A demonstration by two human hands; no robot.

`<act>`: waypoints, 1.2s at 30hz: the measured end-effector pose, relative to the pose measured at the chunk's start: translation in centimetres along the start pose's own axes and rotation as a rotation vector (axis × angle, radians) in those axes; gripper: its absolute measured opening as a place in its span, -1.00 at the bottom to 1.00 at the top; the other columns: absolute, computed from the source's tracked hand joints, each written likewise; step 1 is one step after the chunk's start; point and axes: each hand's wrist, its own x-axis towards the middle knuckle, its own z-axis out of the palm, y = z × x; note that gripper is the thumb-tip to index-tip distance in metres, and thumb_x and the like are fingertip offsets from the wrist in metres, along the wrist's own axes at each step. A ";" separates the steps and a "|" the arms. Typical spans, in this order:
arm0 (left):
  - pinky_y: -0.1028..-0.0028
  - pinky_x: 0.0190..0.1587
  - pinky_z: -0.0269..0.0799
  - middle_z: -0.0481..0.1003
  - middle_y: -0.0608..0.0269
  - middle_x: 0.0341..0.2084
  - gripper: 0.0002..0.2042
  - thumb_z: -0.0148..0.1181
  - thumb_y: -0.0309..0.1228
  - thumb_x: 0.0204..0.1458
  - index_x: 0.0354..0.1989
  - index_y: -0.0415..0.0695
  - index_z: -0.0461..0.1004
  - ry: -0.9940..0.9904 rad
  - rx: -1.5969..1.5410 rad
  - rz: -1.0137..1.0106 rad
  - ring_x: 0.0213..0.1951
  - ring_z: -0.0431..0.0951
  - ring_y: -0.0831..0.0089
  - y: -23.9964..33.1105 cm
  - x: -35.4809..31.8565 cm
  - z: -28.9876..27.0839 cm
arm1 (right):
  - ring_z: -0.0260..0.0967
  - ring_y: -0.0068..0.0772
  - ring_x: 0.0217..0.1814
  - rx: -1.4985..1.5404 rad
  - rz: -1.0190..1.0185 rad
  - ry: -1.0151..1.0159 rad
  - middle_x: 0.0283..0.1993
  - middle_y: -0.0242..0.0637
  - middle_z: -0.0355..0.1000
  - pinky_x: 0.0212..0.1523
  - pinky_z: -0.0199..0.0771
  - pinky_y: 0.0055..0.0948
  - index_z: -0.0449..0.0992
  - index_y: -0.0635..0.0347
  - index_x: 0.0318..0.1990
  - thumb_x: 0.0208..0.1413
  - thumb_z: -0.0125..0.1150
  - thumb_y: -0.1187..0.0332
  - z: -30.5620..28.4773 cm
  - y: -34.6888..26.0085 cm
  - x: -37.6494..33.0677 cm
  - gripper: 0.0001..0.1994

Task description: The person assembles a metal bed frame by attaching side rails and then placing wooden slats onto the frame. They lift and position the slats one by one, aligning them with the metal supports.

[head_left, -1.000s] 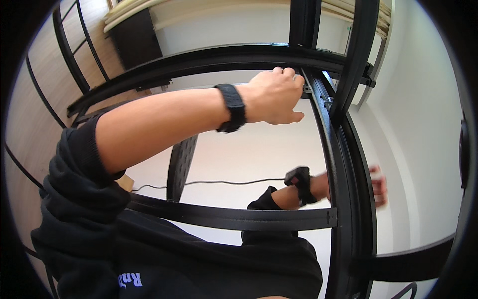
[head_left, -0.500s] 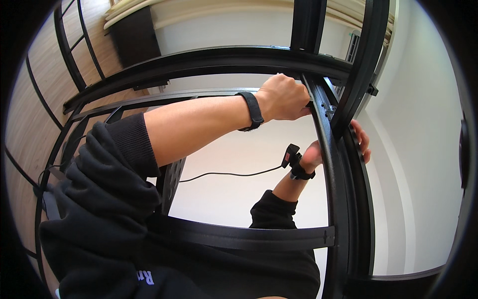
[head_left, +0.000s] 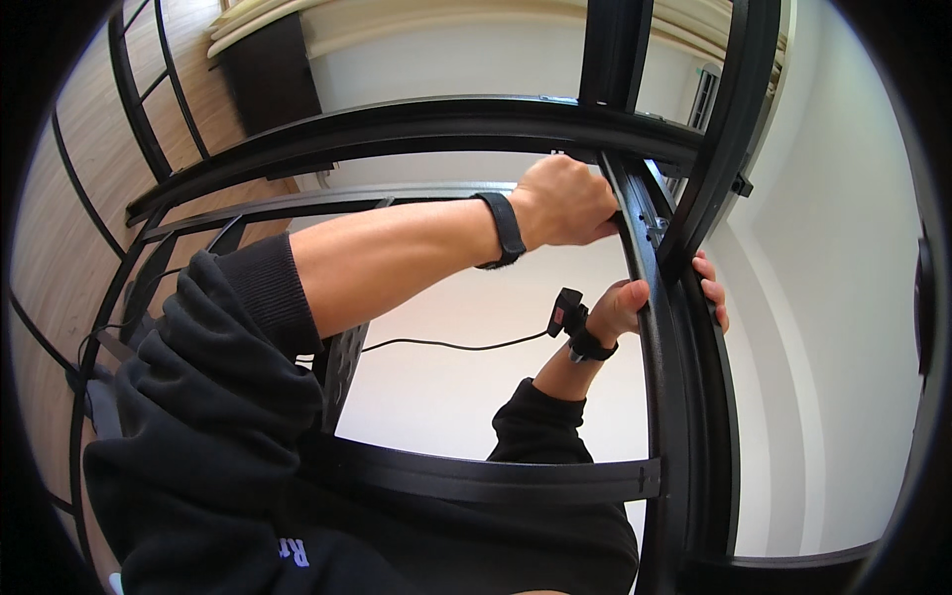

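Left hand [head_left: 565, 203] fisted, pressed against black metal upright post [head_left: 659, 397] near top crossbar [head_left: 416, 124]; right hand [head_left: 654, 297] wrapped around same post lower down, fingers [head_left: 712, 293] curled behind

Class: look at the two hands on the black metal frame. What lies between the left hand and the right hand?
In the head view, only the black metal upright post of the frame runs between the left hand, at its top joint, and the right hand, wrapped around it lower down.
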 end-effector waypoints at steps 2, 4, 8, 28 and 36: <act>0.37 -0.42 0.61 0.59 0.23 -0.62 -0.45 0.20 0.14 0.21 -0.50 -0.16 0.60 -0.011 0.005 0.016 -0.53 0.68 0.25 0.1 0.0 -0.1 | 0.40 -0.21 0.17 0.006 0.024 0.020 0.07 -0.34 0.25 0.22 0.59 -0.05 0.05 0.01 0.27 -0.16 0.58 -0.29 0.2 -0.4 0.0 0.01; 0.35 -0.44 0.60 0.58 0.20 -0.64 -0.46 0.21 0.13 0.20 -0.50 -0.18 0.59 -0.031 -0.008 0.001 -0.54 0.67 0.25 0.0 0.0 -0.2 | 0.40 -0.20 0.16 0.011 0.025 0.030 0.06 -0.33 0.25 0.22 0.59 -0.04 0.06 0.02 0.26 -0.16 0.58 -0.30 0.5 -0.6 0.0 0.02; 0.33 -0.44 0.60 0.58 0.13 -0.63 -0.56 0.29 -0.02 0.14 -0.50 -0.22 0.60 -0.014 -0.077 -0.009 -0.56 0.66 0.19 -0.3 -0.6 -0.4 | 0.40 -0.20 0.15 0.018 0.003 0.031 0.07 -0.32 0.25 0.21 0.59 -0.04 0.07 0.03 0.26 -0.15 0.57 -0.31 0.7 -0.7 0.2 0.01; 0.17 -0.40 0.57 0.56 -0.20 -0.57 -0.81 0.25 -0.44 -0.14 -0.50 -0.39 0.56 -0.224 -0.409 -0.229 -0.50 0.61 -0.08 -2.5 -1.2 -1.0 | 0.44 -0.18 0.07 -0.214 -0.138 -0.088 0.00 -0.18 0.29 0.14 0.57 -0.12 0.18 0.20 0.23 -0.05 0.52 -0.17 -0.4 -2.1 1.0 -0.11; 0.15 -0.21 0.58 0.56 -0.20 -0.46 -0.63 0.38 -0.46 -0.15 -0.18 -0.40 0.47 -0.219 -0.436 -0.160 -0.28 0.63 -0.11 -3.3 -1.9 -1.7 | 0.23 -0.14 0.26 -0.456 -0.041 -0.070 0.18 -0.13 0.21 0.19 0.38 -0.12 0.10 0.20 0.37 -0.02 0.32 -0.46 -1.1 -1.1 -1.6 0.06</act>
